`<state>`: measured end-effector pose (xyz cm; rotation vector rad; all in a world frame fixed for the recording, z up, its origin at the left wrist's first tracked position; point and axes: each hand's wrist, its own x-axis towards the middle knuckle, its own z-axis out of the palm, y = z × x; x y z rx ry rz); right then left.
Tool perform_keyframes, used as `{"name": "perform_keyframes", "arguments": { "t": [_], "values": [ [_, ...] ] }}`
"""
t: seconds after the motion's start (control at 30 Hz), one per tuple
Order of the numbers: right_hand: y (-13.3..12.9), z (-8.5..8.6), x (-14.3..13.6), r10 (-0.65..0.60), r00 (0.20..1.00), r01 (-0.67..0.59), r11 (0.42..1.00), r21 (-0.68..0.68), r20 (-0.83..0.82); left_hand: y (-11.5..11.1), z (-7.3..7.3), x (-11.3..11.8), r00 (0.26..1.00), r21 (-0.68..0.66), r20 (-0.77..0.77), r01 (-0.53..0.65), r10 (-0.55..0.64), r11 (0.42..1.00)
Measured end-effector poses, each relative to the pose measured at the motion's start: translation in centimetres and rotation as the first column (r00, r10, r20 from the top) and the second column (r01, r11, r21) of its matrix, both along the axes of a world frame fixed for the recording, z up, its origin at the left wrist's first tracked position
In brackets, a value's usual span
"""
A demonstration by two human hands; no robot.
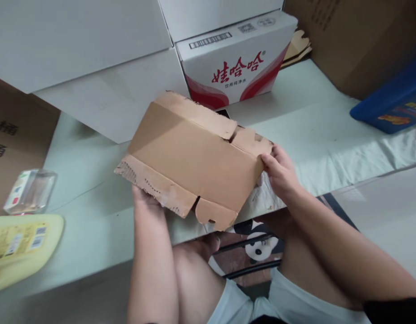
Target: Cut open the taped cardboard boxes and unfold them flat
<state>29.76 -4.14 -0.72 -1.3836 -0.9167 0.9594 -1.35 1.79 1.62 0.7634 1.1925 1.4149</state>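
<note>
A torn piece of brown cardboard (pixel 190 150) is held out in front of me, tilted, with ragged flaps along its near and far edges. My right hand (pixel 279 168) grips its right corner, thumb on top and fingers underneath. At the lower left, my left hand (pixel 145 196) supports it from below, the fingers hidden beneath the sheet. A dark edge of some small object peeks out behind the cardboard's far side, too covered to name.
A white-and-red water carton (pixel 241 67) stands behind, beside large white boxes (pixel 109 85). A blue container (pixel 393 99) is at right. To the left lie a clear plastic package (pixel 31 191) and a yellow bottle (pixel 29 245) on the pale green cloth (pixel 93 229).
</note>
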Motion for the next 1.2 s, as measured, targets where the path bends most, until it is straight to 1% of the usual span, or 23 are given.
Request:
{"name": "perform_keyframes", "arguments": {
  "t": [0.07,0.1,0.13,0.17,0.23,0.3,0.33,0.43,0.47,0.53,0.6,0.67,0.73,0.83,0.93,1.0,1.07,1.13,1.2],
  "values": [
    [0.0,0.0,-0.3,0.163,0.975,-0.180,0.978,-0.108,-0.149,0.2,0.2,0.0,1.000,0.028,0.006,-0.021,0.020,0.999],
    [-0.1,0.1,-0.6,0.214,0.956,-0.244,0.959,-0.144,-0.200,0.2,0.3,0.0,0.999,0.063,0.016,-0.047,0.046,0.997],
    [-0.2,0.3,-0.8,0.230,0.946,-0.270,0.949,-0.162,-0.230,0.1,0.5,0.1,0.998,0.098,0.026,-0.063,0.060,0.993],
    [-0.2,0.4,-1.1,0.218,0.945,-0.262,0.951,-0.165,-0.244,0.0,0.7,0.2,0.997,0.135,0.041,-0.065,0.060,0.989],
    [-0.3,0.5,-1.6,0.168,0.952,-0.213,0.964,-0.160,-0.256,-0.4,1.1,0.5,0.998,0.203,0.067,-0.010,-0.004,0.979],
    [-0.4,0.4,-1.9,0.134,0.955,-0.182,0.970,-0.163,-0.265,-0.6,1.3,0.6,0.994,0.226,0.093,0.038,-0.060,0.973],
    [-0.4,0.3,-2.0,0.135,0.955,-0.184,0.969,-0.167,-0.266,-0.6,1.2,0.6,0.993,0.214,0.109,0.017,-0.041,0.977],
    [-0.2,-0.3,-2.1,0.158,0.960,-0.199,0.965,-0.170,-0.229,0.0,0.6,0.3,0.978,0.094,0.150,-0.158,0.143,0.983],
    [-0.1,-0.4,-2.1,0.153,0.965,-0.187,0.971,-0.149,-0.213,0.3,0.3,0.1,0.972,0.057,0.153,-0.191,0.180,0.980],
    [0.1,-0.4,-1.9,0.123,0.968,-0.138,0.989,-0.053,-0.220,0.8,-0.2,-0.3,0.969,0.024,0.154,-0.198,0.192,0.980],
    [0.4,-0.1,-1.5,0.093,0.953,-0.086,0.996,0.037,-0.288,1.0,-0.4,-0.6,0.970,-0.002,0.164,-0.181,0.179,0.983],
    [0.5,0.4,-0.8,0.083,0.931,-0.076,0.997,0.036,-0.356,1.1,-0.4,-0.7,0.971,-0.048,0.165,-0.165,0.171,0.985],
    [0.5,1.0,0.1,0.114,0.917,-0.135,0.990,-0.029,-0.383,1.0,-0.2,-0.6,0.976,-0.099,0.153,-0.143,0.157,0.985],
    [0.2,1.7,1.3,0.234,0.897,-0.290,0.952,-0.099,-0.376,0.9,0.1,-0.2,0.986,-0.171,0.127,-0.086,0.108,0.982],
    [-0.1,1.8,1.8,0.322,0.883,-0.381,0.917,-0.121,-0.342,0.7,0.4,0.3,0.995,-0.226,0.097,-0.010,0.032,0.974],
    [-0.2,1.7,1.8,0.388,0.870,-0.438,0.892,-0.113,-0.304,0.4,0.5,0.7,0.997,-0.245,0.070,0.051,-0.035,0.968],
    [-0.3,1.5,1.5,0.455,0.851,-0.498,0.858,-0.128,-0.262,-0.1,0.7,1.2,0.989,-0.267,0.062,0.146,-0.135,0.953],
    [-0.3,1.4,1.3,0.469,0.851,-0.515,0.834,-0.200,-0.235,-0.4,0.7,1.6,0.966,-0.289,0.077,0.258,-0.246,0.922],
    [-0.3,1.2,1.0,0.436,0.870,-0.488,0.826,-0.283,-0.229,-0.6,0.7,1.8,0.944,-0.296,0.091,0.331,-0.318,0.896]
  ]
}}
